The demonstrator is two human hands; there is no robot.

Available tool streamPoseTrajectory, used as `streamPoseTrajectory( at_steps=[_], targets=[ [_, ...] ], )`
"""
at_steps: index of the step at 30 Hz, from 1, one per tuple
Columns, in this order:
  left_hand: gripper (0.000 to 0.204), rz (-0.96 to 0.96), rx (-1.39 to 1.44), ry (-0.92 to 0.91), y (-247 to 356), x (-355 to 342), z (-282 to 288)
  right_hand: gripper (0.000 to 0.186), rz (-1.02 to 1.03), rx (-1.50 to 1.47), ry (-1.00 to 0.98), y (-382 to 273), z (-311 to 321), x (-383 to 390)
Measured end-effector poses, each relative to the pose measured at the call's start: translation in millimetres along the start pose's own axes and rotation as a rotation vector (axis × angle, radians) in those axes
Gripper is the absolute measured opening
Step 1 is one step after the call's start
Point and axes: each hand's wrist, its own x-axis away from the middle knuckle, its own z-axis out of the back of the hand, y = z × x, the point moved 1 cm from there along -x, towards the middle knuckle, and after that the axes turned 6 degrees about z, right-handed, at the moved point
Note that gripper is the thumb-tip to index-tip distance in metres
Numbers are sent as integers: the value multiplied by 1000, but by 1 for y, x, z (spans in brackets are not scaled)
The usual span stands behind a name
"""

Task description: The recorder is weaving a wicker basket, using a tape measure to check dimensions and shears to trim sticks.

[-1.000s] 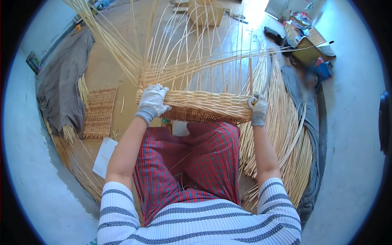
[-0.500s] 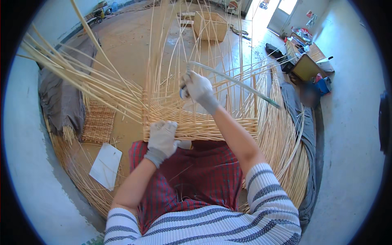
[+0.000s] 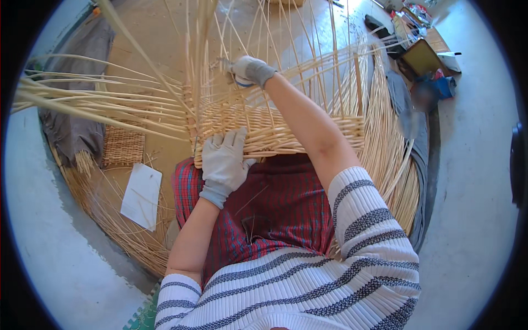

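A half-woven wicker basket (image 3: 272, 144) rests at the edge of my lap, over a red plaid cloth (image 3: 291, 192). Long pale stakes rise from it and fan out. My left hand (image 3: 223, 168), in a white glove, lies on the near wall by its left corner, fingers stretched out flat over the weave, thumb apart. Above the basket's inside, among the upright stakes, my gloved right hand (image 3: 250, 71) is closed. A blurred grey shape shows at its fingers, with a bit of blue at its edge; what it holds is unclear.
A bundle of loose willow rods (image 3: 382, 137) lies to the right. A finished woven panel (image 3: 124, 144) and a white sheet (image 3: 141, 197) lie on the left floor, near a grey cloth-covered bundle (image 3: 71, 121). Sideways stakes (image 3: 110, 107) reach far left. Cluttered boxes (image 3: 426, 60) stand far right.
The view has tilted down. My right hand has moved left; a long grey-green strip seen beside it earlier no longer shows clearly. My left hand's fingers have straightened over the wicker wall.
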Motion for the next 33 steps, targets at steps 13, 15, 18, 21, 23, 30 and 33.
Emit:
streamPoseTrajectory(
  at_steps=[13,15,18,21,23,30,33],
  targets=[
    [81,32,18,60,-8,0,-12,51,-184,-264,283,-25,-1,34],
    [85,26,10,45,-11,0,-11,48,-172,-118,273,-32,18,49],
    [90,-37,10,4,-20,1,-6,42,-1,248,393,-29,65,88],
    [94,-15,-1,-69,-40,0,0,29,98,291,382,24,111,153],
    [84,-52,79,-73,-54,2,3,32,157,147,282,76,123,204],
    [82,-94,36,-116,-70,-9,-2,48,-152,-387,-80,197,74,390],
    [87,-114,9,-167,-69,-16,2,55,-102,-656,164,204,66,412]
  ],
)
